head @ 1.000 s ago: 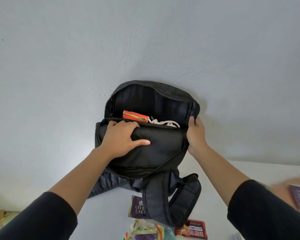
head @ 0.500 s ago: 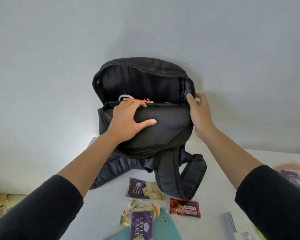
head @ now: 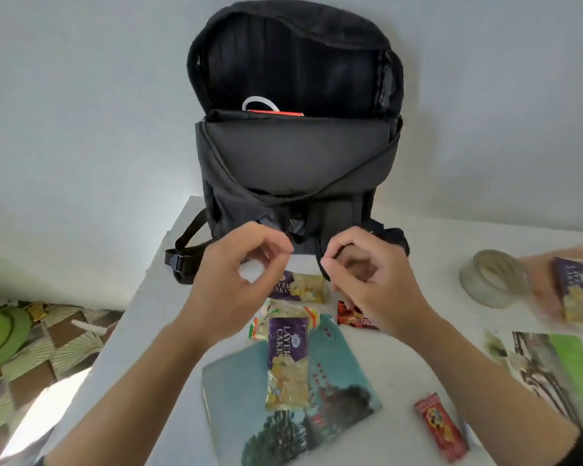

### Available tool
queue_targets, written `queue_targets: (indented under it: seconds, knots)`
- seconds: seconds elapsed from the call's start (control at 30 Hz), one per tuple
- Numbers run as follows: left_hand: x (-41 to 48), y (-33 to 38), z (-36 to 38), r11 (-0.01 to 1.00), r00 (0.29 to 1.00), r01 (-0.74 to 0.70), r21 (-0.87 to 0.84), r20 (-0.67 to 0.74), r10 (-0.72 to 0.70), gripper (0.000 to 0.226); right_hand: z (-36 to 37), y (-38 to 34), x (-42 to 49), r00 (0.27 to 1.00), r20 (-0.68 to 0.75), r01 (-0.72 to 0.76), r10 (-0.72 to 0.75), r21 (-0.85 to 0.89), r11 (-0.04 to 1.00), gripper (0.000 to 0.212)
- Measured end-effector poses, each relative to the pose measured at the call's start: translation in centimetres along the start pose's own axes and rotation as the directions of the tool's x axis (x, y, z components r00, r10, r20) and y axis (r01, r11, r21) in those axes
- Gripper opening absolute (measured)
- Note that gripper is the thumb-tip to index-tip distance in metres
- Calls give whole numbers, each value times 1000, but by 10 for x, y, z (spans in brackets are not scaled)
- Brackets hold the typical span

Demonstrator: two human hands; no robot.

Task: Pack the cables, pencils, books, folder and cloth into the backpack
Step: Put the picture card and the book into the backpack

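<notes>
The black backpack (head: pixel 293 156) stood open at the far edge of the white table (head: pixel 418 364), against the wall. I judged the packing partly done. A teal book (head: pixel 236 391) lay near on the table, with a Layer Cake packet (head: pixel 287 361) on top. At the right a green printed sheet (head: pixel 566 364), blurred and cut off, was perhaps the folder. Neither was packed yet. The left hand (head: pixel 236 284) and the right hand (head: pixel 377 280) hovered before the backpack's foot, fingers loosely curled, holding nothing. Inside its mouth showed a white cable (head: pixel 259 101) and the rim of a red box (head: pixel 276 112), perhaps pencils. I saw no cloth, and deeper inside the backpack was dark.
</notes>
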State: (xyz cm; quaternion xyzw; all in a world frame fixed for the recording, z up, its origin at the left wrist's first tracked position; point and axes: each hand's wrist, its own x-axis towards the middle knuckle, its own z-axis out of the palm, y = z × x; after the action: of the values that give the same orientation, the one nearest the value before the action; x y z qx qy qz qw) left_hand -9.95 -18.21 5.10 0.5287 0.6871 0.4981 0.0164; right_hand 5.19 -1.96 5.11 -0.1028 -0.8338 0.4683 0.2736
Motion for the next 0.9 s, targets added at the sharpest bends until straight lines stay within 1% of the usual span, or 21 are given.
queue_targets:
  seconds: [0.07, 0.1, 0.13, 0.17, 0.2, 0.23, 0.3, 0.33, 0.37, 0.47, 0.57, 0.7, 0.8, 0.9]
  knots:
    - [-26, -13, 15, 999, 989, 51, 14, 137, -52, 11, 13, 19, -17, 990, 130, -32, 50, -137, 990, 10]
    - [-37, -20, 23, 995, 969, 77, 55, 232, -88, 22, 17, 30, -23, 975, 197, -62, 107, -220, 973, 12]
    - [-47, -27, 30, 990, 934, 91, 109, 335, -123, 35, 20, 42, -29, 950, 260, -86, 175, -321, 943, 14]
    - [-56, -34, 37, 981, 893, 86, 174, 423, -154, 47, 23, 51, -34, 917, 311, -99, 250, -429, 898, 20]
    - [-63, -39, 42, 967, 855, 72, 243, 485, -185, 55, 25, 57, -39, 881, 343, -113, 326, -516, 849, 32]
    - [-68, -45, 45, 952, 832, 57, 300, 512, -212, 57, 27, 62, -43, 849, 360, -129, 388, -570, 812, 50]
    - [-69, -53, 44, 940, 836, 56, 337, 499, -229, 53, 29, 66, -46, 820, 368, -136, 439, -619, 773, 89]
    - [-66, -56, 41, 937, 839, 65, 343, 490, -237, 49, 29, 66, -44, 814, 377, -121, 443, -636, 763, 101]
    - [-64, -60, 37, 933, 837, 85, 350, 483, -258, 44, 29, 68, -43, 805, 389, -110, 448, -644, 757, 103]
    - [-61, -73, 24, 912, 830, 143, 385, 455, -323, 36, 30, 64, -33, 782, 433, -61, 449, -663, 747, 80]
    - [-64, -84, 15, 894, 826, 181, 409, 430, -364, 35, 34, 59, -24, 755, 439, -96, 487, -661, 744, 76]
    - [-61, -89, 8, 911, 817, 153, 382, 470, -334, 32, 36, 57, -19, 749, 449, -130, 487, -621, 773, 66]
    - [-59, -96, -1, 938, 815, 114, 327, 510, -276, 38, 33, 55, -20, 751, 483, -139, 451, -552, 822, 59]
    - [-57, -102, -11, 947, 811, 128, 295, 519, -272, 43, 28, 54, -19, 733, 500, -220, 462, -468, 856, 55]
